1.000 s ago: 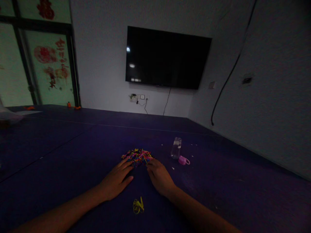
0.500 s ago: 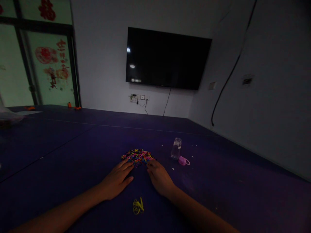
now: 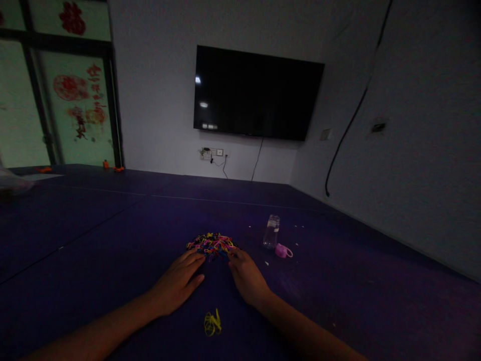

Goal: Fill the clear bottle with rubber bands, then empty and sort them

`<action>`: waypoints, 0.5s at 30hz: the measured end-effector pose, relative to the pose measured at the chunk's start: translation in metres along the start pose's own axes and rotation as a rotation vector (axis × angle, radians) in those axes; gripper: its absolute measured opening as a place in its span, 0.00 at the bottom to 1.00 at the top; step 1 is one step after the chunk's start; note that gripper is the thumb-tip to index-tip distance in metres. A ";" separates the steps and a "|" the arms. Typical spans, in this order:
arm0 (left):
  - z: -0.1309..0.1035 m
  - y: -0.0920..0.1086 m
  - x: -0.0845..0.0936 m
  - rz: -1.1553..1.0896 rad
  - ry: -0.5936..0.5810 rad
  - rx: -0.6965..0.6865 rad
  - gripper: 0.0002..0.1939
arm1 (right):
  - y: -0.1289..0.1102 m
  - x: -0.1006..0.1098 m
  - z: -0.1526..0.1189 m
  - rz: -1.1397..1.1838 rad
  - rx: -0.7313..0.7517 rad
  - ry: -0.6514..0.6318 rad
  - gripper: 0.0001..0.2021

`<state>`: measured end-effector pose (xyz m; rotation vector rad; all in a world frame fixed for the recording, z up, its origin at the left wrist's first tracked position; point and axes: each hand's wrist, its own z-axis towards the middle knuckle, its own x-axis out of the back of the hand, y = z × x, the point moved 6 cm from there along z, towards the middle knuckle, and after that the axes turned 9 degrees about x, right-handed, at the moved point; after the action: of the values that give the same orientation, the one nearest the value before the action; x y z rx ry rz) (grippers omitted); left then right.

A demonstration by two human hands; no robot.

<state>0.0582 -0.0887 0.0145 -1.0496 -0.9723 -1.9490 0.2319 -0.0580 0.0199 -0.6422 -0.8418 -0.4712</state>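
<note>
A heap of multicoloured rubber bands [image 3: 212, 244] lies on the dark purple floor in front of me. My left hand [image 3: 179, 281] rests at its near left edge, fingers stretched out flat and thumb spread away. On the opposite side, my right hand [image 3: 248, 277] reaches to the heap's right edge with its fingers slightly bent; the fingertips are dim, and I see nothing held in them. Between my forearms, nearer to me, sits a small separate group of yellow rubber bands [image 3: 212, 323], which neither hand touches.
Right of the heap stand a clear bottle [image 3: 271, 233] and a pink lid with a loop [image 3: 283, 251]. White scraps are scattered around them. A television [image 3: 257, 93] hangs on the far wall, and a black cable [image 3: 347, 130] runs down the right wall. Plastic wrapping [image 3: 13, 183] lies far left.
The view has shifted very slightly. Both hands stay at the edges of the heap with almost no movement, and the yellow bands lie where they were.
</note>
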 end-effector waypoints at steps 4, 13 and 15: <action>-0.002 0.001 0.002 0.002 0.029 -0.016 0.20 | -0.005 0.005 -0.001 0.017 0.013 0.043 0.16; -0.002 0.010 0.011 -0.031 0.102 -0.042 0.17 | -0.021 0.011 -0.004 0.093 0.189 0.039 0.13; -0.002 0.010 0.012 -0.045 0.107 -0.041 0.17 | -0.022 0.011 -0.005 0.099 0.196 0.041 0.13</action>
<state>0.0614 -0.0977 0.0269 -0.9424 -0.9075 -2.0476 0.2280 -0.0786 0.0337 -0.4896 -0.8018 -0.3066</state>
